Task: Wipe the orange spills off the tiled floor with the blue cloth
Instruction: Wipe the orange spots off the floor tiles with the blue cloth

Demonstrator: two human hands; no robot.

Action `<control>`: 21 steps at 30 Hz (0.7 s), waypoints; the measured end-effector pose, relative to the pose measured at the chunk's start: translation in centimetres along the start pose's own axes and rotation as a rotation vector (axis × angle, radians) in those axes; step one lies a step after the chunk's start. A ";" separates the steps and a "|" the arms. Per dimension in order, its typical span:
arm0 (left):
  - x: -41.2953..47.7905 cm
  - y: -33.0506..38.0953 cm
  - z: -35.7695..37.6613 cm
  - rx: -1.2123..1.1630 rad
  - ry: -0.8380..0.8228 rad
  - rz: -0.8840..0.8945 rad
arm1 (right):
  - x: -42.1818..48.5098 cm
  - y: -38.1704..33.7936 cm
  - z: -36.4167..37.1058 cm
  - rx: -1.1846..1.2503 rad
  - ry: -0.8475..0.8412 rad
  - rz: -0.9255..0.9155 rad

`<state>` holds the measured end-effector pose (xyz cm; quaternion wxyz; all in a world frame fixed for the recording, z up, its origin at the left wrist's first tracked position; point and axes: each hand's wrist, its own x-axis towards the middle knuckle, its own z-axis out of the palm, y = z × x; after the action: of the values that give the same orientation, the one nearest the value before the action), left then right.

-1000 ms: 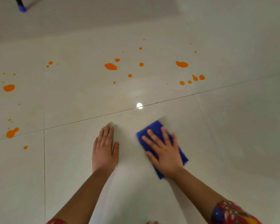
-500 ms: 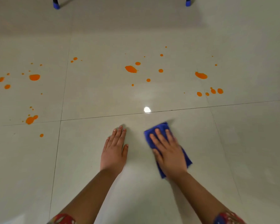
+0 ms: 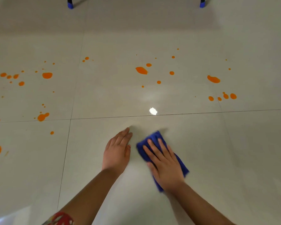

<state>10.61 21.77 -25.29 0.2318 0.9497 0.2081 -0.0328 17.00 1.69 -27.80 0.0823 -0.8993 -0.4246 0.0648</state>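
Blue cloth (image 3: 154, 138): laid flat on the tiled floor (image 3: 234, 151), on the near middle tile, just past the long grout line (image 3: 201, 113); no orange is seen under it.
Right hand (image 3: 165, 164): pressed flat on the cloth with fingers spread, not closed around it.
Left hand (image 3: 118, 151): open and flat on the bare tile just beside the cloth; nothing is held.
Orange spills (image 3: 141, 70): all lie beyond the grout line or off toward the left edge, well apart from the cloth.
What could go wrong: drops could be smeared into streaks if the cloth is pushed through many at once.
Also: small dots could be missed.
Also: the left hand could be slid into wet orange.
Chair feet (image 3: 70, 5): far off at the top edge.
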 end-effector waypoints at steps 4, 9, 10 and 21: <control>-1.2 -1.1 -1.0 -0.043 0.077 -0.095 | 0.2 6.2 -0.7 0.007 0.069 0.252; -2.7 -2.5 -1.4 -0.037 0.105 -0.220 | 10.4 2.6 -0.7 0.058 0.133 0.384; -2.9 -2.7 -1.6 -0.023 0.083 -0.228 | 10.7 0.4 -0.1 0.066 0.139 0.291; 0.4 -5.6 -11.5 0.356 -0.527 0.102 | 9.5 -2.0 0.0 0.056 0.000 0.272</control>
<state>8.23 31.69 -17.49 0.1092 0.9434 0.0838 -0.3019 21.49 10.31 -27.86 0.0981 -0.9459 -0.2969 0.0871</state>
